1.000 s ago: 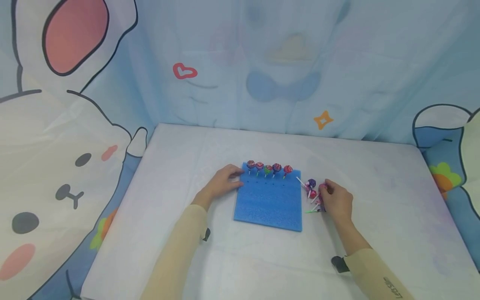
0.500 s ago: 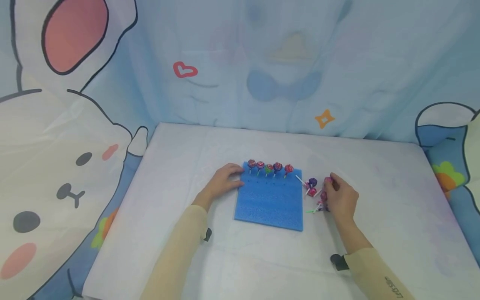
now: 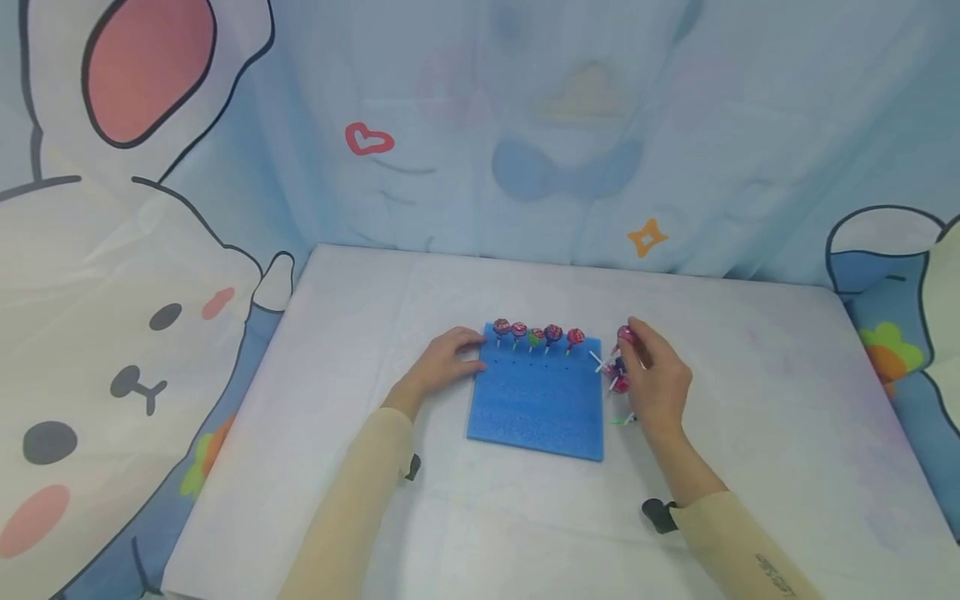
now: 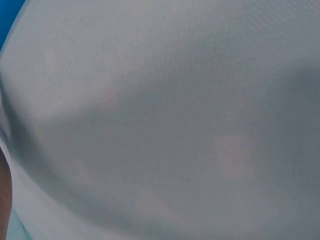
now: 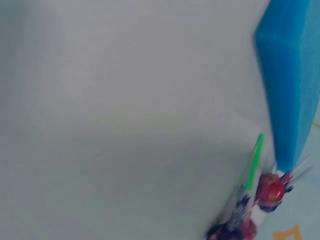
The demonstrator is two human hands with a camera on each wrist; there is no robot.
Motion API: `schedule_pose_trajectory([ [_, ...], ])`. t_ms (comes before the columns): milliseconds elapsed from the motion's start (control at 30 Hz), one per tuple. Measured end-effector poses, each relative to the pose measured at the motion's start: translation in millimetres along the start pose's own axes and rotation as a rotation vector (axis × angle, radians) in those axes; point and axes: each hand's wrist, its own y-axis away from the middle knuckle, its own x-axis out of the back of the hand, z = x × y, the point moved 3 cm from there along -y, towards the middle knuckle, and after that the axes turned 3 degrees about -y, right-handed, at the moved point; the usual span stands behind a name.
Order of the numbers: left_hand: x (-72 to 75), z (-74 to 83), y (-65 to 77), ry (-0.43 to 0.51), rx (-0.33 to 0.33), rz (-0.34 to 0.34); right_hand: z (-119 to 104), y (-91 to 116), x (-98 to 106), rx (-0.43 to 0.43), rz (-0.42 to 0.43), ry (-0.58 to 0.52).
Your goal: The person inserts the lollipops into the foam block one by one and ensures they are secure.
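Note:
A blue foam board (image 3: 536,412) lies on the white-covered table. Several wrapped lollipops (image 3: 553,334) stand upright in a row along its far edge, with a row of small holes in front of them. My left hand (image 3: 442,367) rests against the board's left edge, thumb and fingers spread apart. Past the board's right side, my right hand (image 3: 662,387) pinches a pink-wrapped lollipop (image 3: 625,333) by its candy head. Under and beside that hand lies a loose pile of lollipops (image 3: 619,385), partly hidden by it. The right wrist view shows some of these lollipops (image 5: 271,191) near the board's side.
The white tabletop (image 3: 360,333) reaches back to a pale blue curtain (image 3: 450,200) printed with cartoon figures. Mostly tablecloth (image 4: 160,125) fills the left wrist view, with a corner of the board at its top left.
My right hand has picked the pink lollipop from the pile, drawing it right at first, then moving it up and left toward the board's far right corner. My left hand stays put.

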Motion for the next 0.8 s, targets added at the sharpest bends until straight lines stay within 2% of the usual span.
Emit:
schedule_pose_trajectory([
  [300, -1.4, -1.7, -1.3, -0.006, 0.009, -0.007, -21, -1, -19, 0.226, 0.057, -0.145],
  [467, -0.9, -0.2, -0.9, 0.004, 0.012, -0.01, -30, 2, -28, 0.274, 0.051, -0.169],
  [800, -1.4, -1.3, -1.1, -0.015, -0.01, -0.004, -51, 10, -54, 0.335, -0.054, -0.226],
])
